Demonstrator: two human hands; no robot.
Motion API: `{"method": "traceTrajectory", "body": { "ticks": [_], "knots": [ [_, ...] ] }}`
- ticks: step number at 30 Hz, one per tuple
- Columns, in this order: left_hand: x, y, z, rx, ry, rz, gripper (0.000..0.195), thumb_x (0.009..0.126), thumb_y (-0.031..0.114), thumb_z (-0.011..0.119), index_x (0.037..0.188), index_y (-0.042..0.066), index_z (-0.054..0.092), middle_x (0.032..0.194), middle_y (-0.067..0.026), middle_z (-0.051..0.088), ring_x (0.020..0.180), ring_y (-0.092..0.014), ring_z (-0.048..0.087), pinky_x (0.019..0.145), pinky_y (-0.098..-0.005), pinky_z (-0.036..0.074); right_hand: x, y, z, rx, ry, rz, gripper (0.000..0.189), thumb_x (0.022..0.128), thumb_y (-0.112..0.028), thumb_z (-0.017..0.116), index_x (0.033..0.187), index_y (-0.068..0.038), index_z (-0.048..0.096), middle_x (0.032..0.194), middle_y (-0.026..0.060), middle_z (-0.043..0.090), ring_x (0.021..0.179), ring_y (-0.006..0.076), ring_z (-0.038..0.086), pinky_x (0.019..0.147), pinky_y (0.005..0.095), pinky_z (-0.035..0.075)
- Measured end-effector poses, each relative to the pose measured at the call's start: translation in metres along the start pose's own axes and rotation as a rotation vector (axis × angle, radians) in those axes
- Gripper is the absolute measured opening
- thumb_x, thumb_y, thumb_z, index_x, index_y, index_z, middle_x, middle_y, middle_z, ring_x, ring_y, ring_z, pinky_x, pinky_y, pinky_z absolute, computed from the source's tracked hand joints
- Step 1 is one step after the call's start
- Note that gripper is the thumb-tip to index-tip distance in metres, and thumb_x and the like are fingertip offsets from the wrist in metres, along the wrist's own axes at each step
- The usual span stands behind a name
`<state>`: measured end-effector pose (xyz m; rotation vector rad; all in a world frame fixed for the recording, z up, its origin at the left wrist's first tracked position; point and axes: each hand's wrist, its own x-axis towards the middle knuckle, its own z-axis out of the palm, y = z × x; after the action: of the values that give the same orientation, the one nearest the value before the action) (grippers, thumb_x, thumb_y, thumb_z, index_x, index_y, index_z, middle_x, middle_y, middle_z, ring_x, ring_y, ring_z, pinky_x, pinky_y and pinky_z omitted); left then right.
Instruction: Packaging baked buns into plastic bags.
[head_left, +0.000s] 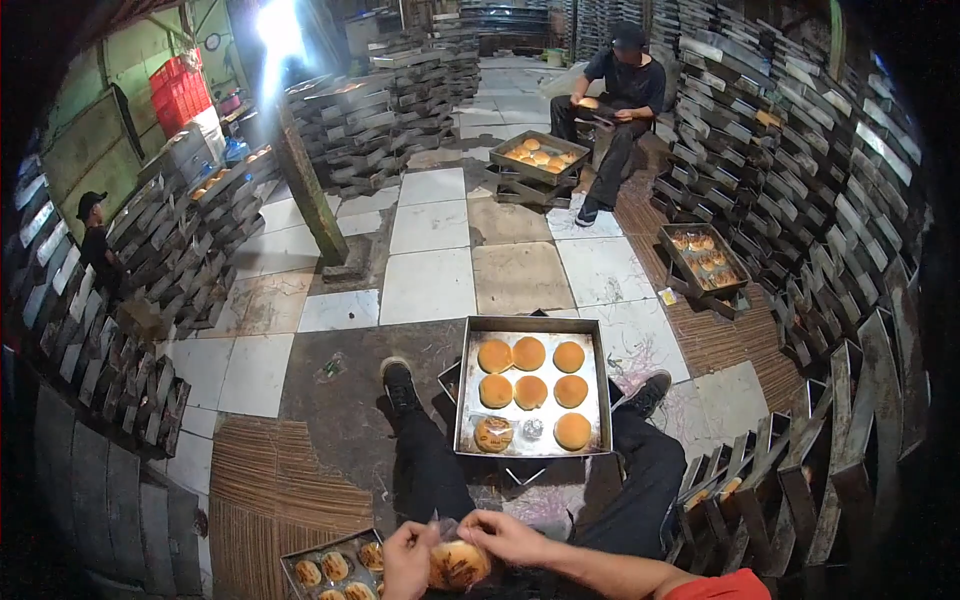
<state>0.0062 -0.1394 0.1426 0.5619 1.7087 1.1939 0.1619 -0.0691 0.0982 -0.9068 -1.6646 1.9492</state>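
Both hands are close together at the bottom of the head view. My left hand (409, 555) and my right hand (501, 534) pinch the gathered top of a clear plastic bag, which holds a browned bun (457, 564) with dark markings. Beyond them, between my legs, a square metal tray (536, 324) holds several plain round buns (529, 391). One bagged bun with printing (493, 433) lies in its near left corner, beside a small crumpled shiny item (532, 428). At my lower left, another metal tray (330, 546) holds several bagged, dark-marked buns (335, 565).
Stacked metal trays (810, 465) line both sides. A leaning post (307, 180) stands ahead left. A seated co-worker (619, 94) handles a bun behind a bun tray (538, 172); another person (95, 240) is at far left. A tray of bagged buns (705, 259) lies right.
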Motion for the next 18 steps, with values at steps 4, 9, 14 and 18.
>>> {"method": "traceTrajectory", "body": {
  "ticks": [4, 9, 14, 18],
  "knots": [
    [0.03, -0.033, -0.006, -0.188, 0.11, 0.19, 0.019, 0.089, 0.012, 0.054, 0.073, 0.004, 0.05, 0.066, 0.0003, 0.05, 0.06, -0.006, 0.046, 0.054, -0.0216, 0.038, 0.023, 0.004, -0.021, 0.224, -0.17, 0.218, 0.029, 0.089, -0.03, 0.056, 0.087, -0.002, 0.06, 0.071, -0.0015, 0.053, 0.067, 0.0059, 0.047, 0.06, 0.0214, 0.039],
    [0.027, -0.042, 0.0, -0.428, 0.306, 0.073, 0.015, 0.09, 0.011, 0.052, 0.077, 0.005, 0.048, 0.066, -0.0013, 0.05, 0.06, -0.009, 0.046, 0.059, -0.0231, 0.039, 0.018, 0.02, -0.006, 0.311, 0.299, -0.09, 0.017, 0.086, -0.019, 0.061, 0.087, -0.003, 0.057, 0.075, -0.0012, 0.054, 0.067, 0.0042, 0.046, 0.063, 0.0183, 0.04],
    [0.03, -0.046, -0.004, -0.35, 0.236, 0.171, 0.017, 0.091, 0.012, 0.051, 0.077, 0.004, 0.047, 0.069, -0.0029, 0.049, 0.063, -0.012, 0.047, 0.061, -0.0265, 0.04, 0.012, 0.011, -0.004, 0.422, 0.232, 0.006, 0.011, 0.086, -0.012, 0.06, 0.086, 0.0, 0.057, 0.078, -0.0003, 0.055, 0.073, 0.0053, 0.05, 0.068, 0.0199, 0.042],
    [0.023, -0.035, 0.0, -0.435, 0.295, 0.214, 0.018, 0.091, 0.012, 0.051, 0.076, 0.004, 0.046, 0.069, -0.003, 0.05, 0.064, -0.012, 0.047, 0.062, -0.0257, 0.04, 0.013, 0.016, -0.016, 0.511, 0.194, -0.143, 0.011, 0.084, -0.009, 0.062, 0.09, 0.0, 0.058, 0.08, 0.0007, 0.055, 0.076, 0.0071, 0.053, 0.069, 0.0216, 0.044]
  ]
}}
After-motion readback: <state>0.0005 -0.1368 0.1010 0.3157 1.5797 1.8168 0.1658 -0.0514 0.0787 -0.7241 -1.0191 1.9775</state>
